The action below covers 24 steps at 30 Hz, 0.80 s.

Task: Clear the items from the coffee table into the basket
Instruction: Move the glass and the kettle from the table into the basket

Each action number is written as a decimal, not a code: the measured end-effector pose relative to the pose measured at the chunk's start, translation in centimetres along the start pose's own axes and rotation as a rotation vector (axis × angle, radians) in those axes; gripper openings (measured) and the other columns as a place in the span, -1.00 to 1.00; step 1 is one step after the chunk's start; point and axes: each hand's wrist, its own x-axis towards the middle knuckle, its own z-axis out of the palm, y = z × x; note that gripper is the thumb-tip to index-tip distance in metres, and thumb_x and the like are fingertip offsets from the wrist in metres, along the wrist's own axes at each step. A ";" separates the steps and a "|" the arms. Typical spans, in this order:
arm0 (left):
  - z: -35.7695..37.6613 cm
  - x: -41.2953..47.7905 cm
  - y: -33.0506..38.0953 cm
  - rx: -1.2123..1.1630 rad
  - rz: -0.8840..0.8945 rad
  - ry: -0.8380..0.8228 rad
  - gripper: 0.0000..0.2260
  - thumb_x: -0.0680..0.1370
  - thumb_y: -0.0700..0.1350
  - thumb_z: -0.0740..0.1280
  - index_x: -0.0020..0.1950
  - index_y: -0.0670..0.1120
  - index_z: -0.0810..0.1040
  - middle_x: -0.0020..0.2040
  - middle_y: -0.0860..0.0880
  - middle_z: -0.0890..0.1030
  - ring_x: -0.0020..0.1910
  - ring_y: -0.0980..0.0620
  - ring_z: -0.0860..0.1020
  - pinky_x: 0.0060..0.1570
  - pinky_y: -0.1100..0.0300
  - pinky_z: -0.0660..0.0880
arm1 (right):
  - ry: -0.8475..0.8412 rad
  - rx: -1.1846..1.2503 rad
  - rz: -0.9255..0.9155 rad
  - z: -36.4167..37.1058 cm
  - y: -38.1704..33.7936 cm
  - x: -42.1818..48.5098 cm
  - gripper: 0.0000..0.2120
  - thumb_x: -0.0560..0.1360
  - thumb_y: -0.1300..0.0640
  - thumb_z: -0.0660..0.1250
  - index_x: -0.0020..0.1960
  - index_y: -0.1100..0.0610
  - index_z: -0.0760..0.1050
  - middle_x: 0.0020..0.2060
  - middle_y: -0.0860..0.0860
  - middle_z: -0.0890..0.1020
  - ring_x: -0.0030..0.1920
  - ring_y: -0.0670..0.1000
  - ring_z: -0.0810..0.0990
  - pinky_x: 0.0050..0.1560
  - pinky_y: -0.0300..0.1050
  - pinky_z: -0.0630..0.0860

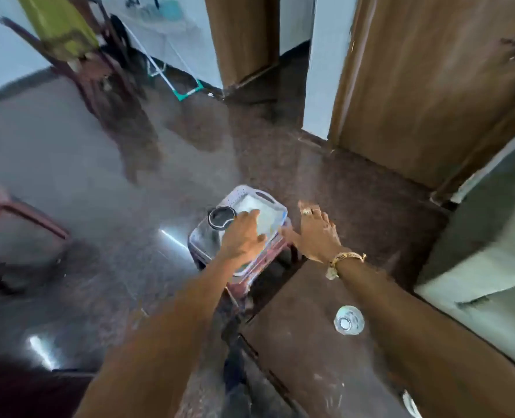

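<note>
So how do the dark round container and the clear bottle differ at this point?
The dark round container sits in the basket; the clear bottle stands on the coffee table. The container is opaque and dark with a pale rim; the bottle is see-through. The left hand is right beside the container; no hand touches the bottle. Both look round from above.

Dim, flat indoor light. Motion blur throughout, least at the basket [241, 190] and worsening away from it. Two white glare streaks on the glossy floor [99, 176], left of basket. Door [431, 86], right of basket, bowed by wide-angle distortion.
</note>
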 end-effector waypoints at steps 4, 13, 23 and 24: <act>-2.4 0.1 -5.8 -0.235 -0.219 0.105 -0.62 0.48 -0.10 0.40 0.28 -0.10 0.50 0.17 -0.11 0.61 0.16 -0.14 0.58 0.11 0.06 0.47 | -0.078 0.021 -0.064 2.8 -4.6 2.3 -0.21 0.53 -0.31 0.29 0.56 0.15 0.20 0.46 0.17 0.35 0.44 0.22 0.36 0.42 0.17 0.33; 1.8 3.4 -16.3 -0.559 -0.605 0.085 -0.60 0.59 0.00 0.34 0.28 -0.26 0.50 0.23 -0.23 0.58 0.24 -0.17 0.55 0.13 0.18 0.39 | -0.325 0.157 0.063 12.0 -8.8 7.9 -0.21 0.39 -0.04 0.56 0.45 0.26 0.31 0.31 0.17 0.44 0.33 0.16 0.45 0.24 -0.08 0.40; 7.4 11.8 -20.1 -1.125 -0.831 0.052 -0.32 0.58 0.38 -0.05 0.31 -0.09 0.53 0.19 -0.06 0.60 0.11 -0.02 0.55 0.24 0.00 0.41 | -0.356 0.181 0.339 19.4 -6.1 13.0 -0.44 0.23 -0.02 0.61 0.14 0.14 0.53 -0.11 0.00 0.61 -0.14 0.02 0.56 -0.27 -0.24 0.41; 8.2 12.6 -20.6 -1.156 -0.887 0.041 -0.32 0.59 0.36 -0.05 0.40 -0.11 0.47 0.31 -0.09 0.56 0.24 -0.07 0.54 0.31 -0.04 0.41 | -0.347 0.182 0.359 20.0 -5.7 13.1 -0.48 0.23 -0.05 0.60 0.10 0.11 0.54 -0.11 0.01 0.63 -0.13 0.03 0.58 -0.23 -0.19 0.44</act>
